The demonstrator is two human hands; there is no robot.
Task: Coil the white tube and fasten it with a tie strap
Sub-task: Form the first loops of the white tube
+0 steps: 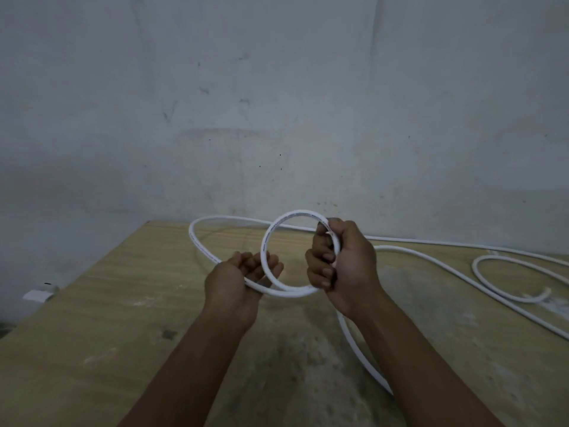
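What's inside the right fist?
The right hand grips the white plastic tube where its small loop closes. Curled fingers hide how many strands cross inside.

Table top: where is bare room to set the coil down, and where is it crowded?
Bare: the left front of the table, between its left edge and the left forearm. Crowded: right of the right hand, where white tube strands and a loop lie.
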